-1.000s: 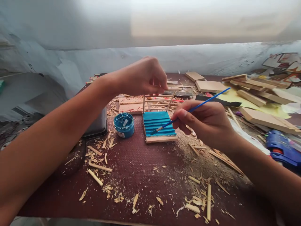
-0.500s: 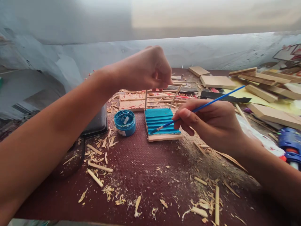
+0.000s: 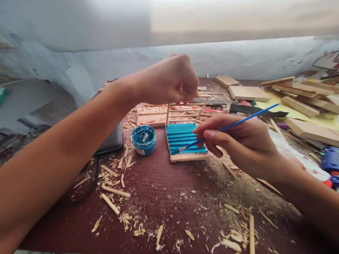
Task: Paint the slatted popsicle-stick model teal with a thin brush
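A small wooden model with a ridged, blue-painted slope and a bare strip along its front edge stands on the table. Thin sticks form an upright frame at its back. My left hand is closed at the top bar of that frame, fingers curled down around it. In my right hand is a slim blue paintbrush, pinched near its lower end. Its bristles touch the lower left of the blue ridges. Left of the model sits an open jar of blue paint, with a pale piece showing inside.
Wood shavings and stick offcuts litter the dark red table. Wooden blocks are piled at the back right. A black case lies behind my left forearm, and a blue tool is at the far right.
The whole scene has shifted slightly right and down in view. The brush tip remains at the model's lower left ridges, and my left hand keeps its place at the frame.
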Demonstrator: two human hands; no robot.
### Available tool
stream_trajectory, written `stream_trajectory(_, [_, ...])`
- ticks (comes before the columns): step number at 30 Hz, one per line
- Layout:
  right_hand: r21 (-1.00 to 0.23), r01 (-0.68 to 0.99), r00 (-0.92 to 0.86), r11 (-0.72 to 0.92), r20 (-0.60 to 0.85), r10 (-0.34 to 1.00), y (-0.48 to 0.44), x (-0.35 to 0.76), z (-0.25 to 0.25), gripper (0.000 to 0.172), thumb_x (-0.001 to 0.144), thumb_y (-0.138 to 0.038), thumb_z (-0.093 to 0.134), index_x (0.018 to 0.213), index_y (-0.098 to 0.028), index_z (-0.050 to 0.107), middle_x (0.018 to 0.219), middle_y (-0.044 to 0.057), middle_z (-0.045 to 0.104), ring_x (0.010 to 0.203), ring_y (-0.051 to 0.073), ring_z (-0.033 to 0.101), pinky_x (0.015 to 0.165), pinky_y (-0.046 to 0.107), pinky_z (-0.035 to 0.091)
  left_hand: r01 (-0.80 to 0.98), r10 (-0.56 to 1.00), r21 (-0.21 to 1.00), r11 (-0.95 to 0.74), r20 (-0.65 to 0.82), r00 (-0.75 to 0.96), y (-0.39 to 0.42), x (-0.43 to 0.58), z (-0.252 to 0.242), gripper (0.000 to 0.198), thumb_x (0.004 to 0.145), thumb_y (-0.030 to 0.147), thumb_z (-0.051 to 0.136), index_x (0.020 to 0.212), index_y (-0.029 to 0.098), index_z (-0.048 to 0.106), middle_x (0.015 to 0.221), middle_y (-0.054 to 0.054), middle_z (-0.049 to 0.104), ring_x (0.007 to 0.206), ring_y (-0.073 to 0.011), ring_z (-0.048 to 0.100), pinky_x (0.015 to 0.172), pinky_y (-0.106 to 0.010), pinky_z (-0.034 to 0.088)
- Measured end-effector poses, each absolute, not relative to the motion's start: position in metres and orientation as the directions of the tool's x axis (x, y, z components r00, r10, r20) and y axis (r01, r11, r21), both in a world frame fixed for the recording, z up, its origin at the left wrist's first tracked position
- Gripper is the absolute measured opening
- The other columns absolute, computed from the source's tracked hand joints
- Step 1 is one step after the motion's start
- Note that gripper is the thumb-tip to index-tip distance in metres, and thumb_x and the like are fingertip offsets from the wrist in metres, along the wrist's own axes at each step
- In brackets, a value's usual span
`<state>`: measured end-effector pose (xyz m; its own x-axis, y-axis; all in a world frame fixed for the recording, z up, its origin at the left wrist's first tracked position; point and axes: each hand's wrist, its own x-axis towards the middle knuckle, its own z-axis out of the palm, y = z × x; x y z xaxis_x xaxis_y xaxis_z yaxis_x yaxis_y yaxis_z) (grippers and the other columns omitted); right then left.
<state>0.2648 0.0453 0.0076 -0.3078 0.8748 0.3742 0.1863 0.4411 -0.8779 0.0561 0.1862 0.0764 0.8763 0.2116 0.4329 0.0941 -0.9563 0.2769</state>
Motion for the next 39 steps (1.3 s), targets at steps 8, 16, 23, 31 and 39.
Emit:
stream_trajectory(8, [-0.855,0.236,-0.355,0.462,0.367,0.86,0.047,0.264,0.009,0.006,0.095,-0.018,0.07,0.091,-0.018,0.075,0.071,0.0,0.073,0.051,0.007,0.053,0.043,0.025,0.04,0.142,0.269,0.311,-0.94,0.418,0.867,0.185,0.057,0.076,0.018,0.085,0.028,0.069,0.08,0.019,0.083,0.076,-0.004,0.078,0.072,-0.0156,0.071,0.067,-0.026,0.052])
stream_trajectory(16, [-0.799,0.331,-0.395,0.502,0.365,0.843,0.049,0.268,0.014,0.01,0.093,-0.015,0.067,0.088,-0.018,0.074,0.071,0.0,0.073,0.056,0.009,0.061,0.047,0.025,0.043,0.158,0.292,0.335,-0.929,0.397,0.87,0.183,0.056,0.077,0.018,0.083,0.027,0.068,0.078,0.018,0.083,0.071,-0.003,0.076,0.069,-0.0149,0.07,0.064,-0.026,0.051])
stream_trajectory(23, [-0.725,0.425,-0.413,0.542,0.378,0.829,0.047,0.272,0.02,0.013,0.091,-0.013,0.065,0.083,-0.019,0.074,0.07,0.001,0.074,0.062,0.013,0.067,0.054,0.027,0.049,0.15,0.28,0.328,-0.933,0.395,0.875,0.183,0.056,0.076,0.019,0.084,0.026,0.067,0.08,0.019,0.083,0.072,-0.003,0.076,0.069,-0.0147,0.069,0.064,-0.026,0.052])
stream_trajectory(31, [-0.842,0.21,-0.302,0.496,0.427,0.853,0.042,0.271,0.017,0.015,0.094,-0.013,0.069,0.089,-0.022,0.079,0.071,-0.001,0.072,0.049,0.008,0.052,0.047,0.028,0.045,0.147,0.287,0.345,-0.927,0.398,0.871,0.182,0.056,0.076,0.018,0.083,0.024,0.067,0.079,0.018,0.083,0.072,-0.003,0.076,0.069,-0.0141,0.068,0.065,-0.026,0.051])
stream_trajectory(39, [-0.764,0.332,-0.408,0.553,0.413,0.815,0.044,0.268,0.011,0.012,0.093,-0.015,0.069,0.093,-0.021,0.079,0.08,0.003,0.079,0.068,0.015,0.074,0.056,0.027,0.055,0.157,0.293,0.343,-0.926,0.392,0.872,0.183,0.056,0.078,0.018,0.081,0.023,0.065,0.079,0.019,0.083,0.074,-0.003,0.077,0.068,-0.0133,0.068,0.064,-0.024,0.05])
